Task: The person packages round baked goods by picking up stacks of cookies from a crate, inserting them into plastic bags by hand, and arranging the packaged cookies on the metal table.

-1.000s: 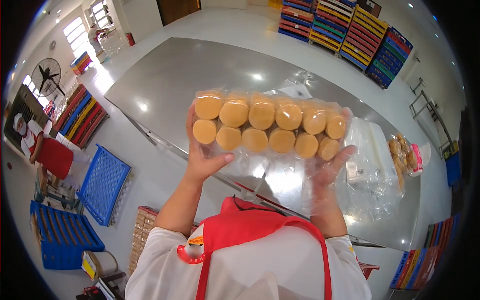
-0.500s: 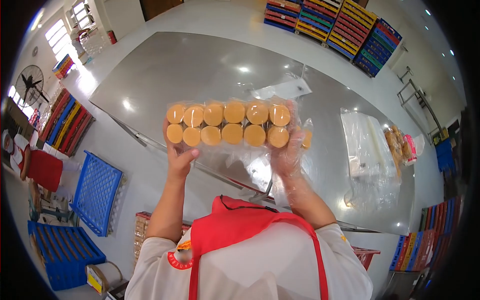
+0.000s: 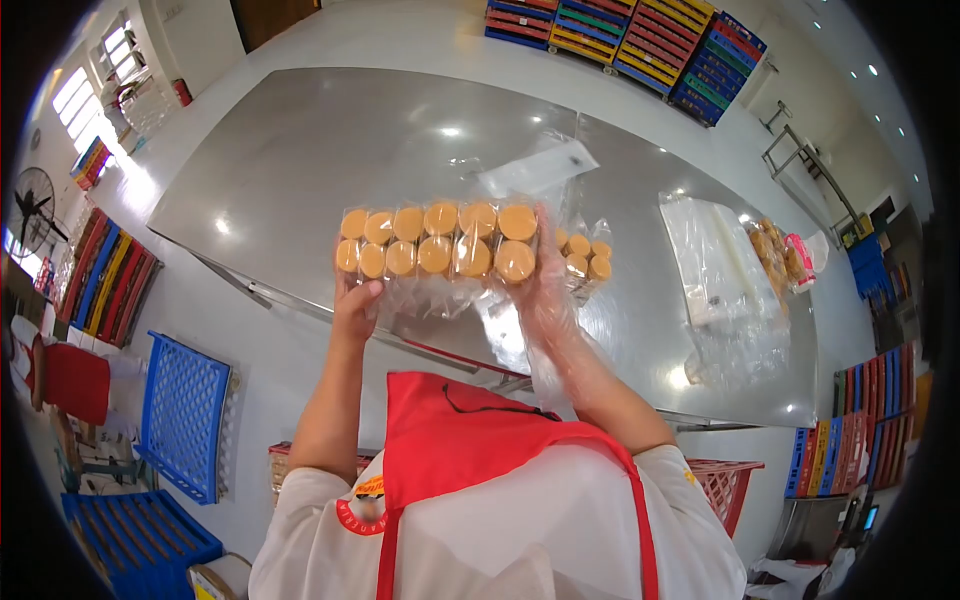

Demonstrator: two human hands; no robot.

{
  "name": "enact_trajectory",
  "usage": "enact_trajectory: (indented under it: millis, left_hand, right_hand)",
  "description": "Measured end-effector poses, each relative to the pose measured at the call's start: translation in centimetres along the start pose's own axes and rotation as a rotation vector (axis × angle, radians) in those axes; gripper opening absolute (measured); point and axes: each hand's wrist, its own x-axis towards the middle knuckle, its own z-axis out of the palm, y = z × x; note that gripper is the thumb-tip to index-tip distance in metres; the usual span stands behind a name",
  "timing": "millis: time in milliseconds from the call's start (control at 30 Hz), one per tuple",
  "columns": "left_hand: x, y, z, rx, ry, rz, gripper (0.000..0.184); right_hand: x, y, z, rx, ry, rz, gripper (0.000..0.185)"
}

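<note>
A row of clear plastic packs of round golden-brown buns (image 3: 435,252) is held up level in front of me, over the near side of the steel table. My left hand (image 3: 356,304) is closed round the left end, its thumb at the lower edge. At the other end my right hand (image 3: 543,296), in a clear plastic glove, presses inward with its fingers along the side. Just right of it, several more bun packs (image 3: 588,258) rest on the table. Behind the held row lies a flat clear plastic bag (image 3: 540,170).
The steel table (image 3: 340,120) carries a stack of plastic bags (image 3: 715,265) and bagged bread (image 3: 768,255) at right. Stacked crates (image 3: 640,45) stand beyond it. A blue crate (image 3: 185,415) and a person in a red apron (image 3: 75,380) are at left.
My view has shifted, so the table and crates sit further left. The right end of the held row has swung left, and more of the packs beside my right hand now show.
</note>
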Motion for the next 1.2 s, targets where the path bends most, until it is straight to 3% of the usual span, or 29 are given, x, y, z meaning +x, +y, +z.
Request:
enact_trajectory:
  millis: [233,333,433,533,633,733,833,933,1033,1100,1200]
  left_hand:
    - [4.2,-1.4,-4.2,0.180,0.033,-0.200,0.095]
    - [5.4,-2.9,-4.9,0.328,0.032,-0.216,0.093]
    - [7.2,-3.3,-5.0,0.829,0.008,-0.328,0.093]
    - [6.3,-1.5,-2.2,1.195,0.193,-0.516,0.095]
    - [4.8,-4.6,-4.4,1.067,0.390,0.004,0.084]
    - [1.5,-5.2,-2.9,1.059,0.438,0.180,0.067]
    - [-1.6,-5.0,0.5,1.005,0.314,0.285,0.052]
    - [-3.2,-4.8,2.5,0.983,0.140,0.344,0.045]
    - [-3.6,-4.1,4.4,0.992,0.026,0.427,0.043]
    - [-3.9,-3.8,5.0,1.015,-0.031,0.428,0.041]
    - [-4.3,-3.9,5.3,1.026,-0.132,0.418,0.041]
  right_hand:
    - [1.7,5.7,-1.9,0.246,0.035,0.208,0.109]
    - [2.8,8.2,-3.0,0.039,0.155,0.268,0.117]
    - [2.5,8.9,-3.8,-0.072,0.238,0.245,0.116]
    - [1.9,8.6,-3.6,-0.238,0.308,0.264,0.100]
    - [0.4,6.3,-2.2,-0.713,0.356,0.271,0.083]
    - [-1.2,9.3,-3.4,-0.637,0.323,-0.015,0.071]
    - [-2.4,10.3,-3.6,-0.750,0.474,-0.040,0.064]
    - [-2.7,11.2,-4.4,-0.931,0.556,-0.116,0.044]
    - [-3.5,11.3,-5.8,-1.019,0.636,0.158,0.023]
    - [-4.0,14.2,-7.9,-0.751,0.679,0.127,0.015]
    - [-5.9,12.8,-8.2,-0.748,0.621,0.020,0.012]
